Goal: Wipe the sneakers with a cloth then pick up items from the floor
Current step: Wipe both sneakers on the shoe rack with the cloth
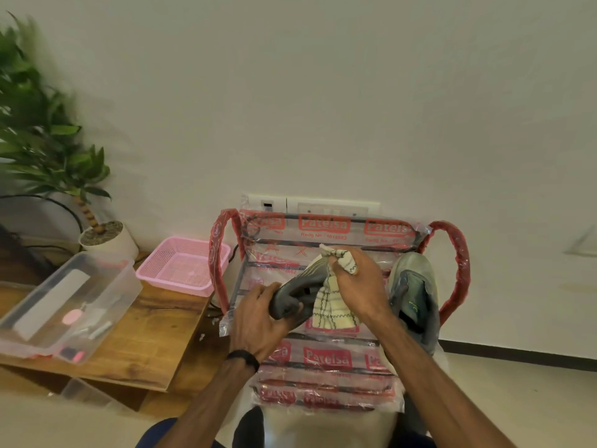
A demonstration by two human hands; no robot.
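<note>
My left hand (258, 313) grips a grey sneaker (295, 291) by its heel end, holding it above the top tier of a plastic-wrapped shoe rack (323, 236). My right hand (357, 279) holds a bunched cream cloth with dark checked lines (331, 310) against the sneaker's upper side; part of the cloth hangs down below my hand. A second grey sneaker (415, 294) lies on the rack's right side, just right of my right wrist.
A pink mesh basket (184, 265) and a clear plastic box (64, 305) with small items sit on a low wooden table (151, 334) to the left. A potted plant (106, 237) stands behind them. A wall socket panel (310, 205) is behind the rack.
</note>
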